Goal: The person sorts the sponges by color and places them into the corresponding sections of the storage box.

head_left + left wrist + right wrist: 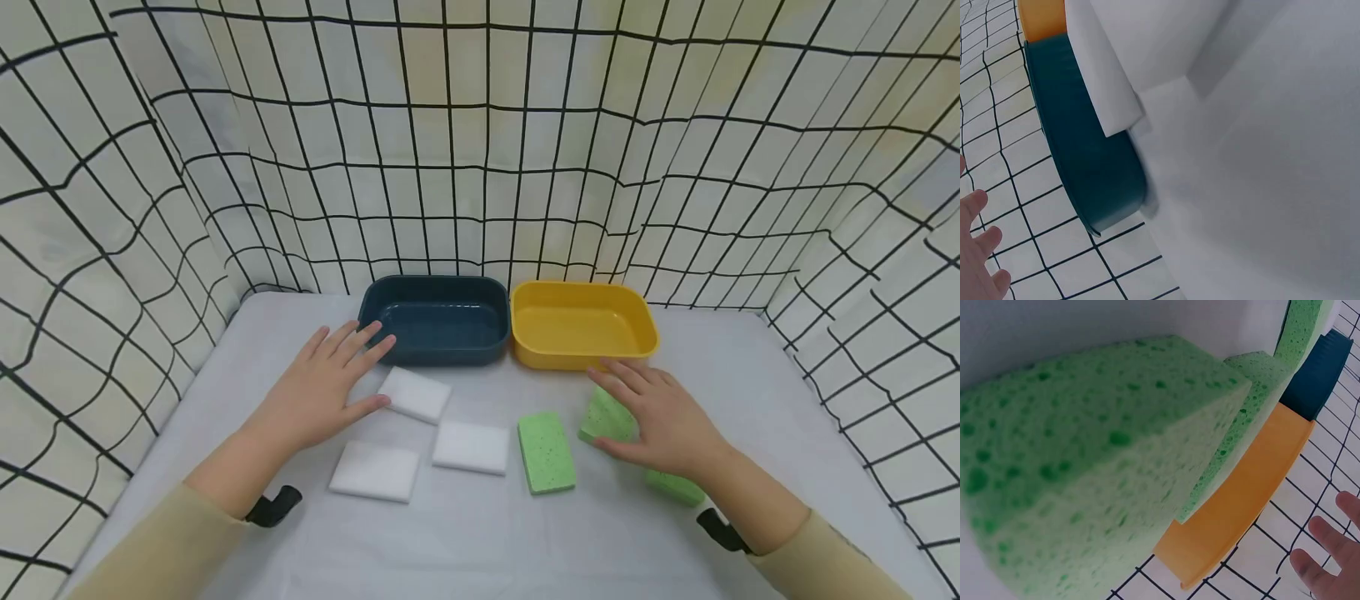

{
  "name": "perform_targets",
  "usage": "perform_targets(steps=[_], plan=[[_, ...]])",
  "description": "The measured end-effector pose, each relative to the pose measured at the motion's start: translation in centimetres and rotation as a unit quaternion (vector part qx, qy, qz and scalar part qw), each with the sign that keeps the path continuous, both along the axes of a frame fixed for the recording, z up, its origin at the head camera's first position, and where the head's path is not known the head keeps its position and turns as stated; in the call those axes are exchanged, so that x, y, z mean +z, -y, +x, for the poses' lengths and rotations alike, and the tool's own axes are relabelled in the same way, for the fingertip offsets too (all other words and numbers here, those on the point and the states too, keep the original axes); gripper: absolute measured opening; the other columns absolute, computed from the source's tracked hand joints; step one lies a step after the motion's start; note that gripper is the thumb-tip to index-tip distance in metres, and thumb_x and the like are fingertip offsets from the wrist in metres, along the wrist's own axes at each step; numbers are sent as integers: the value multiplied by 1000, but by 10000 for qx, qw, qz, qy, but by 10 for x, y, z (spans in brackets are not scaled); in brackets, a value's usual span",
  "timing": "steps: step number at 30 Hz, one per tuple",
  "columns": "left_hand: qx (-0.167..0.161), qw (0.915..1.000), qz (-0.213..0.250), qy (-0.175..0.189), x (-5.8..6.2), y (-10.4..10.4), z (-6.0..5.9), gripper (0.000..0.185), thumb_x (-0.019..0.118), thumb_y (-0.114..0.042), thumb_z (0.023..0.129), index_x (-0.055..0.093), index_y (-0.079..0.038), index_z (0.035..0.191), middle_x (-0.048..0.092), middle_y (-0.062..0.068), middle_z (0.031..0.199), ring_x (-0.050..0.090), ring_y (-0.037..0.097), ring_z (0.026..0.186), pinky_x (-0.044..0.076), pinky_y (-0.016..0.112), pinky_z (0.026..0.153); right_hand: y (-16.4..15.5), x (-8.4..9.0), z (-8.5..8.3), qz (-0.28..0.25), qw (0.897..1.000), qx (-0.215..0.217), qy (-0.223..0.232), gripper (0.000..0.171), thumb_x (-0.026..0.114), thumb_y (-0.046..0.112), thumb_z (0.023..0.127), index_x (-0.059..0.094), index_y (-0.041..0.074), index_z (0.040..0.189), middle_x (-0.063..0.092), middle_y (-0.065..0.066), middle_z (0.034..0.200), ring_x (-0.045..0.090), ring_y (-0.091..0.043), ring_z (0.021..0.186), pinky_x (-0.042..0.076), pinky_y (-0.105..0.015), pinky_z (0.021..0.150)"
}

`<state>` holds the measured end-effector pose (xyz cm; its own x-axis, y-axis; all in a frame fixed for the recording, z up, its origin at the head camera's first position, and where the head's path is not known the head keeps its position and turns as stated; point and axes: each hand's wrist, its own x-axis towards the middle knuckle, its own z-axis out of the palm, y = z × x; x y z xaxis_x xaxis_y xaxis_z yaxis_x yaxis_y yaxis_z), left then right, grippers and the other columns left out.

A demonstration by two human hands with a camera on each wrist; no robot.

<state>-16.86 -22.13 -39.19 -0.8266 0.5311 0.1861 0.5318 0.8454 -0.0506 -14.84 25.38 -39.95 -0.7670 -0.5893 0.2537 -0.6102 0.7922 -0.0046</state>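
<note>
My left hand (pixel 322 392), fingers spread and holding nothing, hovers left of the dark blue tray (pixel 450 321); its thumb overlaps a white sponge (pixel 420 395) in the head view. Two more white sponges, one at the left (pixel 375 472) and one in the middle (pixel 471 447), lie nearby. My right hand (pixel 667 421), also spread and holding nothing, is over the green sponges in front of the yellow tray (pixel 585 321). Beneath it a green sponge (pixel 606 417) and another (pixel 675 487) are partly hidden. A third green sponge (pixel 547 452) lies left of its thumb.
Both trays stand side by side at the back of the white-covered table (pixel 480 542). Black wire grid (pixel 487 133) rises behind them and along both sides. A black strap piece (pixel 274 506) sits at the left wrist, a similar one (pixel 722 530) at the right.
</note>
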Motion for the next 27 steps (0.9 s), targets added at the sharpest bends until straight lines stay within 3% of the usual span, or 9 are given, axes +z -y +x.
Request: perform_targets(steps=[18,27], plan=[[488,9977,57,468,-2,13,-29,83,49,-62,97,18,-18,160,14,10,166,11,37,150,7,58,119,16,-4,4,-25,9966,-108,815,80,60,69,86,34,36,155,44,1,152,45,-26,134,40,-53,107],[686,9943,131,801,-1,18,-43,85,39,-68,97,14,-18,161,13,12,166,10,38,150,8,59,119,27,-6,7,-7,9896,-411,1376,79,66,68,82,41,39,151,59,2,129,56,-19,112,49,-45,97]])
